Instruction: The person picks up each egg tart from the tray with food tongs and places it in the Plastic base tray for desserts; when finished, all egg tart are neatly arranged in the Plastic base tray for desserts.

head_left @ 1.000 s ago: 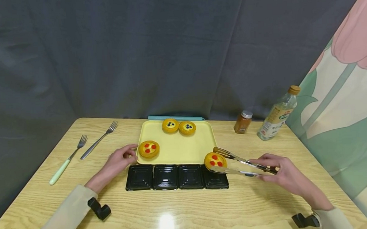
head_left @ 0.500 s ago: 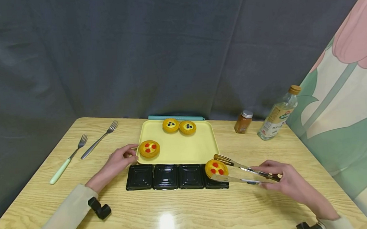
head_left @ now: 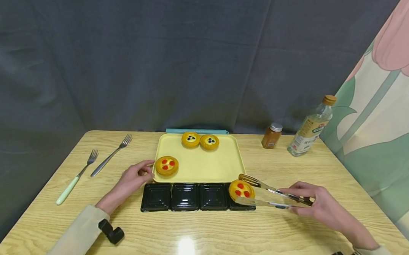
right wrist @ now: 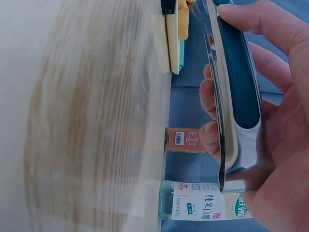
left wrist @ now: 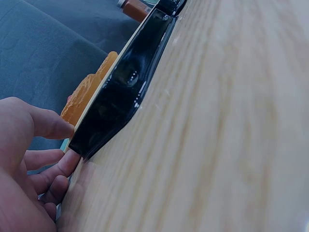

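Note:
My right hand (head_left: 319, 202) holds metal tongs (head_left: 272, 189), its thumb on the dark grip inlay in the right wrist view. The tong ends lie on either side of a tart with red toppings (head_left: 241, 189), which sits at the rightmost compartment of the black container (head_left: 184, 197). The container's other compartments show bare. My left hand (head_left: 134, 177) pinches the left edge of the yellow tray (head_left: 206, 169) between thumb and fingers, right beside the container's corner. Another red-topped tart (head_left: 167, 166) rests on the tray near that hand. Two tarts with dark blue toppings, a left one (head_left: 191, 139) and a right one (head_left: 209, 142), lie at the back.
Two forks, one with a pale green handle (head_left: 67, 190) and one all metal (head_left: 111, 155), lie at left. At the back right stand a small spice jar (head_left: 272, 136) and a glass bottle (head_left: 309, 132). Behind the tray lies a teal bar (head_left: 197, 131), near the dark curtain (head_left: 153, 61).
The tongs and the red-topped tart have moved toward me and down into the rightmost compartment. The tong ends have spread slightly. My left hand has stayed at the tray edge.

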{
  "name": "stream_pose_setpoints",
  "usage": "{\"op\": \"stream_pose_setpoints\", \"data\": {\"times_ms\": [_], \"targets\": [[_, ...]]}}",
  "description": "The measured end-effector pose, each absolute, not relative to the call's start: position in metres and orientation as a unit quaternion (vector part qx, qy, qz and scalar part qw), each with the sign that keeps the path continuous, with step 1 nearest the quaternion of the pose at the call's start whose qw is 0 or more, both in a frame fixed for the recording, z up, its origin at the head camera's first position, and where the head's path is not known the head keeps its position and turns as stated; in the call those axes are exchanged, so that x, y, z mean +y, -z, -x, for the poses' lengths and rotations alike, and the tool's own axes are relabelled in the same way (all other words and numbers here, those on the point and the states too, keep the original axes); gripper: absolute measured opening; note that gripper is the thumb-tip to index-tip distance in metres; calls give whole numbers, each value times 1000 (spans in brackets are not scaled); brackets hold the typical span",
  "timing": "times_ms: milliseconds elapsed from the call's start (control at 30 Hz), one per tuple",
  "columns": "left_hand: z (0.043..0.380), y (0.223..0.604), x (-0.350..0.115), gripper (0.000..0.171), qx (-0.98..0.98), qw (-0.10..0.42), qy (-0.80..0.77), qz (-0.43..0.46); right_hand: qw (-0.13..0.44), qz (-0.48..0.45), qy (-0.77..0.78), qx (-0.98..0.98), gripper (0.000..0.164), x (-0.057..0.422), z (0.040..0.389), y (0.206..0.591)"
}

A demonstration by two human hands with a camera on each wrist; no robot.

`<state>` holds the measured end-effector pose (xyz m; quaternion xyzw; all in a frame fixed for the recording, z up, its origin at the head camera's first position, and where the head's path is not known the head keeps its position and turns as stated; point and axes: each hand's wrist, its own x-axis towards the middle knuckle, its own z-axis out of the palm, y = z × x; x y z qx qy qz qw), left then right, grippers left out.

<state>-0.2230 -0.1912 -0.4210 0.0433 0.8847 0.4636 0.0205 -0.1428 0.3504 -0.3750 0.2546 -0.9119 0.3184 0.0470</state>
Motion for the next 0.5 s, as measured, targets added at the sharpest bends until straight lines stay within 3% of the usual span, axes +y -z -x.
{"op": "stream_pose_setpoints", "data": {"times_ms": [500], "targets": [[224, 422, -192, 57, 886, 20, -461, -42, 44, -240, -321, -915, 55, 351, 142, 375]]}}
